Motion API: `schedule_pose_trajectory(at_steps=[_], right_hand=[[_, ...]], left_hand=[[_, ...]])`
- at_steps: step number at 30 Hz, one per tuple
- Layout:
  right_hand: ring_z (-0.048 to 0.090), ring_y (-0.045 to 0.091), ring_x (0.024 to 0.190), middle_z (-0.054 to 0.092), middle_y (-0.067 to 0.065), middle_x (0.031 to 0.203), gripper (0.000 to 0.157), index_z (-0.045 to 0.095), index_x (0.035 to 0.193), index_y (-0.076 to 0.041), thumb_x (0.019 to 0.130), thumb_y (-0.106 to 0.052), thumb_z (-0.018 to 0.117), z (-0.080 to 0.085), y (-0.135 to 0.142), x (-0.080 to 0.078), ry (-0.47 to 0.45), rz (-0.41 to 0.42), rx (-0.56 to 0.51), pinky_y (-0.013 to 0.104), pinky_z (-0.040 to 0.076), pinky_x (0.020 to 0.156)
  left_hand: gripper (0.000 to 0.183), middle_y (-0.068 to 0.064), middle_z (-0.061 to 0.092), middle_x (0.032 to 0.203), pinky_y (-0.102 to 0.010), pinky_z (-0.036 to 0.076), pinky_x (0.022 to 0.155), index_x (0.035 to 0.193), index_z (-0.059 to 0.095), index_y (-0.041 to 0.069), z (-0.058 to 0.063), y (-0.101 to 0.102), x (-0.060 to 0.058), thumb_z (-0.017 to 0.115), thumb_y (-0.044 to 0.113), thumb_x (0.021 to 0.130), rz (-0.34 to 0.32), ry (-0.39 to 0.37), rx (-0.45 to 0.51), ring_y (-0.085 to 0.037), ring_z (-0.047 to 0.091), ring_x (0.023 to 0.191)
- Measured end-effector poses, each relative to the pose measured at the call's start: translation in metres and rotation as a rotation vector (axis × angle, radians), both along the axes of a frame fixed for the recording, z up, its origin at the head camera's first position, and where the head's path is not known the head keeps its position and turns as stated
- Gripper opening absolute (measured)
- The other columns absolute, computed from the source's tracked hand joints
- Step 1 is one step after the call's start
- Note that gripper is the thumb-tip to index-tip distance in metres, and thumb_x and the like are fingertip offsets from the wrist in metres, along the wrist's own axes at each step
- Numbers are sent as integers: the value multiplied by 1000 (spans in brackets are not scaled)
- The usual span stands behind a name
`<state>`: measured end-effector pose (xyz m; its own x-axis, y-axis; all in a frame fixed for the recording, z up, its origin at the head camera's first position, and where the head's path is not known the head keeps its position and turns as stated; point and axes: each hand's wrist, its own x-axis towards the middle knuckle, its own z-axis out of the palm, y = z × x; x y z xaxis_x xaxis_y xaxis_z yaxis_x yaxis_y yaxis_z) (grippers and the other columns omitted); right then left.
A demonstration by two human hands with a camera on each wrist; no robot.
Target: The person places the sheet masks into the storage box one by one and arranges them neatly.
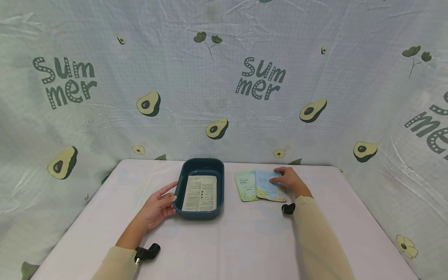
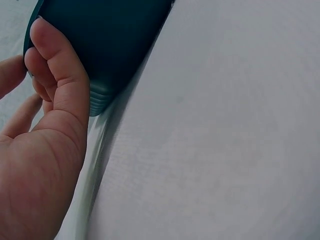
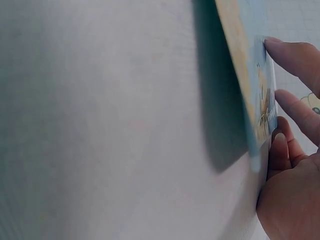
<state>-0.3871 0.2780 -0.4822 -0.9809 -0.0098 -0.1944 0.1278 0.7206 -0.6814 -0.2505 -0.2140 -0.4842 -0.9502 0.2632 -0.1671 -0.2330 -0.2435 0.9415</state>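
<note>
A deep dark-blue plastic bin stands left of centre on the table, with a printed pale card lying inside it. At its left wall is my left hand, its fingertips touching the side near the rim; the left wrist view shows bent fingers against the outer wall. To the right lies a blue booklet, overlapping a green booklet. My right hand rests over the right part of the blue booklet, with spread fingertips on its top face and edge.
A pale tablecloth covers the table. Behind and at the sides hangs a white curtain printed with avocados and lettering, meeting the table's back edge. A black camera mount sits on the left wrist, another mount on the right.
</note>
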Motion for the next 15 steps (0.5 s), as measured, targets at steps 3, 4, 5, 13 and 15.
schedule_pose_trajectory(at_steps=[3, 4, 5, 13, 15], right_hand=[[46, 38, 138, 47, 24, 153, 67, 53, 146, -2, 89, -28, 79, 0, 0, 0, -1, 0, 1, 55, 32, 121], [46, 38, 138, 47, 24, 153, 67, 53, 146, -2, 89, -28, 79, 0, 0, 0, -1, 1, 1, 55, 32, 121], [46, 38, 138, 47, 24, 153, 66, 54, 145, -2, 89, -28, 78, 0, 0, 0, -1, 1, 1, 55, 32, 121], [47, 37, 136, 48, 23, 152, 66, 54, 145, -3, 90, -29, 78, 3, 1, 2, -6, 27, 15, 56, 32, 120], [47, 37, 136, 48, 24, 151, 66, 54, 146, -4, 90, -28, 77, 5, 3, 3, -12, 39, 15, 57, 32, 120]], left_hand=[[65, 0, 67, 110, -24, 58, 74, 164, 24, 16, 0, 0, 0, 52, 7, 106, 1, 1, -2, -11, 65, 81], [65, 0, 67, 110, -24, 58, 74, 164, 24, 16, 0, 0, 0, 52, 7, 106, 0, 2, -2, -12, 65, 82], [65, 0, 67, 110, -24, 58, 74, 164, 24, 16, 0, 0, 1, 52, 7, 106, 1, 2, -3, -12, 65, 82], [66, -1, 66, 110, -24, 59, 74, 164, 24, 16, 1, 1, 0, 52, 6, 105, 0, -5, -2, -12, 65, 82], [66, -1, 66, 110, -24, 59, 74, 164, 24, 16, 2, 1, 0, 53, 7, 105, -1, -6, 1, -12, 65, 82]])
